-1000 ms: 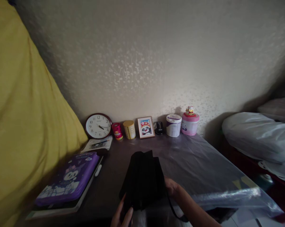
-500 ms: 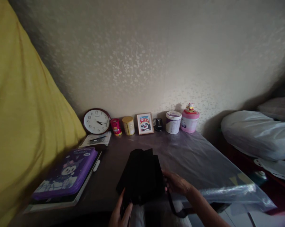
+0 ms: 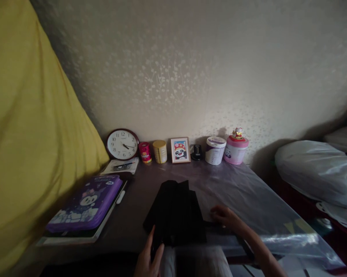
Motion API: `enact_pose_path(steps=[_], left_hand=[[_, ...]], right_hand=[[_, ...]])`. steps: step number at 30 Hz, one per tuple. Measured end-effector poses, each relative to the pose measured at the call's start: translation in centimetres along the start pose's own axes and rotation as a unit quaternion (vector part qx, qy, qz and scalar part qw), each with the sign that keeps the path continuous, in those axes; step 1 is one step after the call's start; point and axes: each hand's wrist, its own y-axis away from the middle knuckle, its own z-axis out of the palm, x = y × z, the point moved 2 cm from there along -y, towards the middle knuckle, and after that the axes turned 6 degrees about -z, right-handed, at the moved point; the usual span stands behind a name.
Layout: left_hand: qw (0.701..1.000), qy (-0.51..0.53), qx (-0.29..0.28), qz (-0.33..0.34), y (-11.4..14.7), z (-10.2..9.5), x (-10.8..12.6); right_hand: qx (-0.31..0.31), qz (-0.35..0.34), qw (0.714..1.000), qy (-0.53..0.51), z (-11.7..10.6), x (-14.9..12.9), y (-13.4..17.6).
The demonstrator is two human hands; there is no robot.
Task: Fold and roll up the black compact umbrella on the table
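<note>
Two bare hands hold a black folded bundle [image 3: 175, 211] at the near edge of the table [image 3: 248, 196]: left hand [image 3: 148, 256] gripping its near end between thumb and fingers, right hand [image 3: 225, 217] pinching its dark strap [image 3: 209, 223] in curled fingers.

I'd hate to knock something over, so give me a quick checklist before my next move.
1. Left hand holding the black item: ok, at its near end.
2. Right hand gripping the dark strap firmly: cannot tell; it is curled at the strap.
3. Black item apart from the purple case: ok.
4. Picture frame standing: ok.
5. Figurine on the pink container: ok.
6. Black item resting on the table: cannot tell, underside hidden.
</note>
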Motion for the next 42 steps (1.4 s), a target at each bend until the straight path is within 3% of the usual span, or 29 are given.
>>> enact_pose_path(steps=[3, 8, 14, 19, 28, 37, 42], left_hand=[[0.999, 0.040, -0.011, 0.003, -0.1, 0.0, 0.0], [0.998, 0.051, -0.043, 0.015, -0.5, 0.0, -0.3], [0.997, 0.022, -0.075, 0.009, -0.7, 0.2, -0.9], [0.997, 0.056, -0.060, 0.004, -0.5, 0.0, -0.4], [0.996, 0.054, -0.065, 0.004, -0.3, -0.4, 0.5], [0.994, 0.067, -0.080, -0.001, -0.5, -0.2, 0.4], [0.995, 0.056, -0.076, 0.022, -0.5, 0.0, 0.3]], right_hand=[[0.083, -0.129, 0.985, 0.076, 0.9, -2.8, 0.1], [0.055, -0.279, 0.954, 0.090, 3.6, -7.8, 0.9], [0.042, -0.363, 0.920, 0.143, 4.8, -10.1, 1.3], [0.057, -0.380, 0.910, 0.156, 4.6, -11.5, 0.7], [0.029, -0.382, 0.910, 0.161, 5.8, -14.2, -1.2], [0.000, -0.355, 0.920, 0.165, 5.5, -12.1, -1.2], [0.025, -0.333, 0.928, 0.163, 5.1, -10.7, -1.1]])
